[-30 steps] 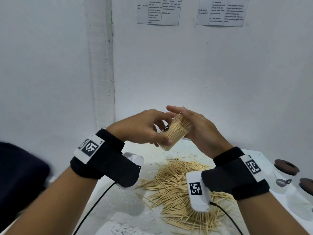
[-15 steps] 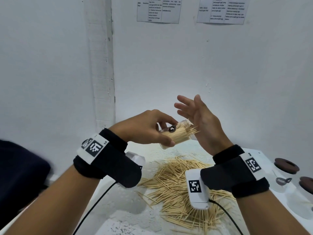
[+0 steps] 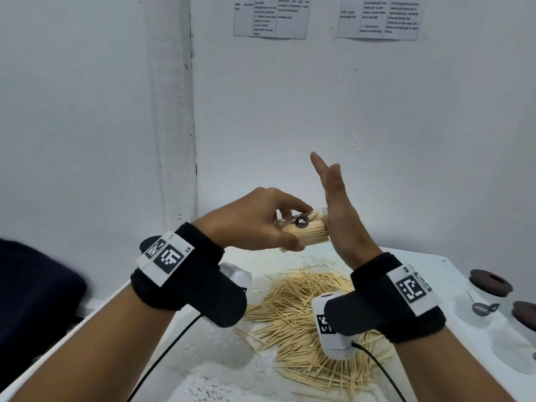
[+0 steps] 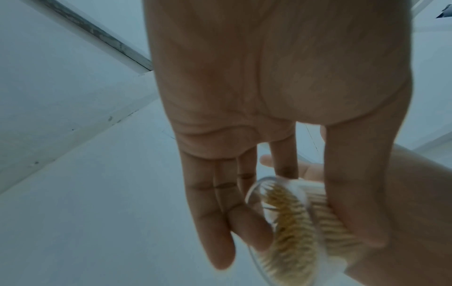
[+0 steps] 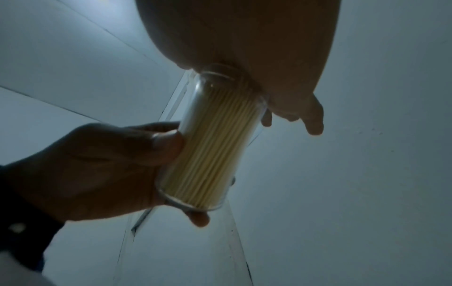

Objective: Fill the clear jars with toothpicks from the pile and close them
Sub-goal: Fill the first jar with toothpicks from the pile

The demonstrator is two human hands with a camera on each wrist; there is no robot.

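Gripped toothpick-filled clear jar (image 3: 303, 230) sideways in left hand (image 3: 255, 220). Pressed flat, straight-fingered right hand (image 3: 339, 210) against its mouth. Wall sheets (image 3: 271, 15) printed, text unreadable.

Honestly not much here you can actually read. Two printed sheets hang on the far wall, the left sheet (image 3: 270, 16) and the right sheet (image 3: 380, 17), both laid out as tables, but the print is too small and blurry to make out any words. Both wrists carry a black-and-white square code marker, one on the left wristband (image 3: 168, 255) and one on the right wristband (image 3: 411, 289), no letters I can make out. The jar (image 3: 301, 231) has a small round dark sticker, unreadable.
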